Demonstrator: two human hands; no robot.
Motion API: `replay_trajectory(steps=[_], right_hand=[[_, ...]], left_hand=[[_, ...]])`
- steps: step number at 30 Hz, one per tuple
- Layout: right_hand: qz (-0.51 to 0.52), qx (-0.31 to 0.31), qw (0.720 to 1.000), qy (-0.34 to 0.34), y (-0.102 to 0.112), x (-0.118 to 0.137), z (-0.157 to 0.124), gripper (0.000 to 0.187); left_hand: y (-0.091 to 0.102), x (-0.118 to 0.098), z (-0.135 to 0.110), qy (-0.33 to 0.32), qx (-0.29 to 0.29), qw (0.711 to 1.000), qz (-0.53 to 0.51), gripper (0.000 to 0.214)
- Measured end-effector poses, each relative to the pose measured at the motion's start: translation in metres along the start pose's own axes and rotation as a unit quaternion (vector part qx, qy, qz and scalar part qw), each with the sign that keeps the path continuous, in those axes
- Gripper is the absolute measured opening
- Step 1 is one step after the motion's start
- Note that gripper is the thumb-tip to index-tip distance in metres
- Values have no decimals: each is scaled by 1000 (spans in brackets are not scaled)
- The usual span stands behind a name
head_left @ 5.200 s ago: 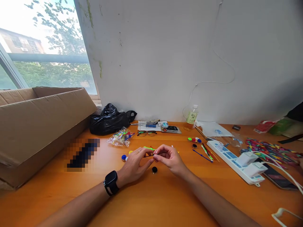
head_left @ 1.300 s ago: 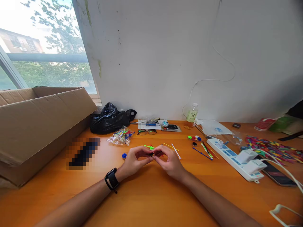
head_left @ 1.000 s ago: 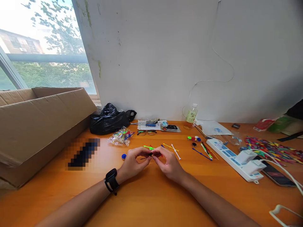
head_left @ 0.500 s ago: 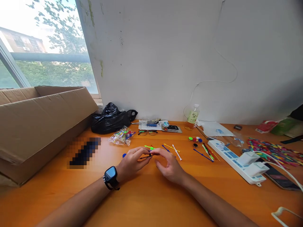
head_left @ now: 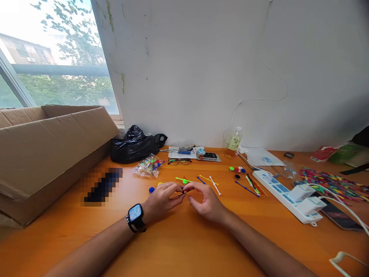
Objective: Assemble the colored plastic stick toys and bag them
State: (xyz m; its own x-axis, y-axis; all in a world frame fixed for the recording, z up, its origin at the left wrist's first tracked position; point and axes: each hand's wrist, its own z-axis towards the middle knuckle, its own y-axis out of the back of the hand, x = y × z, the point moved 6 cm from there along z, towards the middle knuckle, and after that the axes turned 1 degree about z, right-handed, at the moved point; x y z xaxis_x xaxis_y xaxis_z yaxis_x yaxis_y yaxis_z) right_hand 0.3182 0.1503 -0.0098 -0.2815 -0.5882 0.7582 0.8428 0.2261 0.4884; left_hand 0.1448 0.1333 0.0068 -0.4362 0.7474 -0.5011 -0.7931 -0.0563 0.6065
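Note:
Over the middle of the table, a thin black plastic spinner arrow (head_left: 179, 195) is held between my two hands. My left hand (head_left: 162, 197), with a ring and a black watch on the wrist, pinches it between thumb and fingers. The curled fingertips of my right hand (head_left: 208, 201) close on its other end, though the exact contact is partly hidden. Just beyond my fingers lies a bright green arrow (head_left: 184, 181). A blue disc (head_left: 151, 190) and a partly covered yellow piece sit by my left hand. Farther right rest a white arrow (head_left: 215, 185), a yellow one and blue ones.
A cardboard box (head_left: 57, 146) stands at left, beside a black plastic bag (head_left: 135, 144). Eyeglasses (head_left: 179, 161) and a drink bottle (head_left: 234, 142) are at the back. To the right are a power strip (head_left: 282, 196), a phone (head_left: 340, 217) and a heap of coloured pieces (head_left: 334, 182).
The black arrow has tilted slightly between my hands, and my fingers have shifted a little. More of the blue disc and the green arrow now shows.

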Motion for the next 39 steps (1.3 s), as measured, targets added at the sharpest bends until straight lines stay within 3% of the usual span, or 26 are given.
replay_trajectory(steps=[6,29,32,35,39], right_hand=[[0,12,1000,6,-1,3,0,43],[-38,40,998,34,-6,8,1,22],[-37,35,998,32,-5,7,1,20],[-19,26,999,34,-6,5,0,29],[-13,-11,999,28,-4,1,0,30]], left_hand=[[-5,3,-1,-12,6,999,33,4],[-11,-2,-4,-12,22,1000,5,14],[-11,0,-4,-15,15,1000,11,13],[-8,4,-2,0,1,1000,2,5],[-2,13,2,38,-28,998,-45,12]])
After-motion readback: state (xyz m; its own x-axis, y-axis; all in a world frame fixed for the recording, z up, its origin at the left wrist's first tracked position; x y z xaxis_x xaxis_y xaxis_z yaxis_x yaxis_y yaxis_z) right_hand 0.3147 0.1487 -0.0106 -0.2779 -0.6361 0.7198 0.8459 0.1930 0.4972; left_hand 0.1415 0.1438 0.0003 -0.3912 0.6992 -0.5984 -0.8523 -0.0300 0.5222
